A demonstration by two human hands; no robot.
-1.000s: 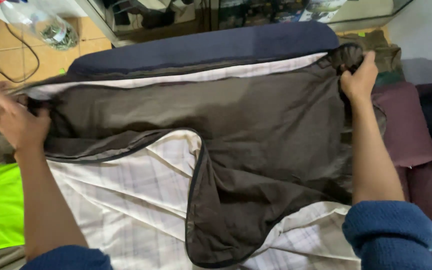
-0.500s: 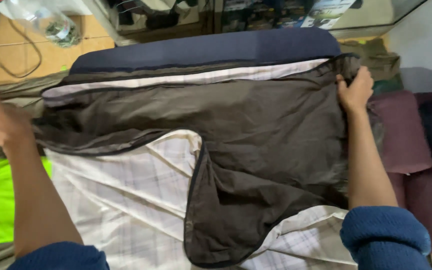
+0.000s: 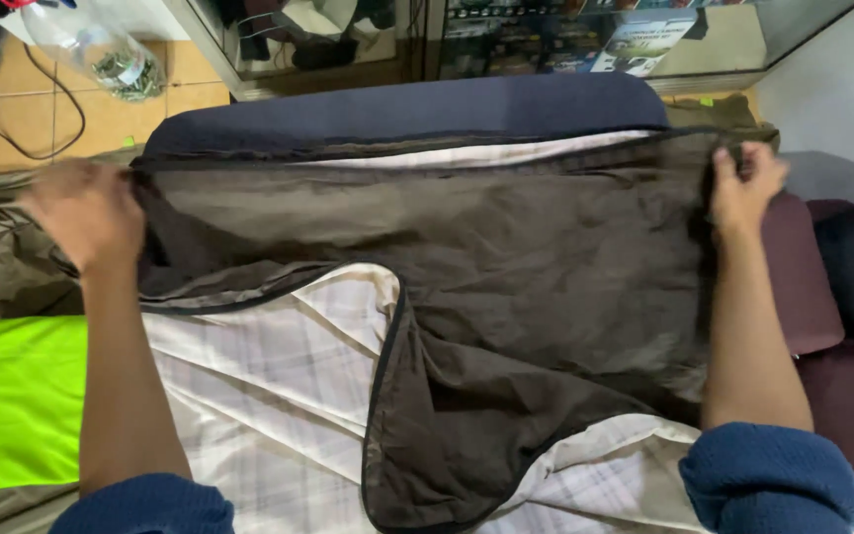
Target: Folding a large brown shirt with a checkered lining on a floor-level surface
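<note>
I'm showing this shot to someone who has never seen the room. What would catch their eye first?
First, the large dark olive garment spread across the middle, pinched at its far corners by the left hand and the right hand. Next, the bright neon green cloth at the lower left edge, beside the pale plaid sheet under the garment.

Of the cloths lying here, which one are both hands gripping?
The dark brown cloth with black piping. The left hand and right hand pinch its far corners. The pale checked cloth lies beneath it, and the neon green cloth lies untouched.
</note>
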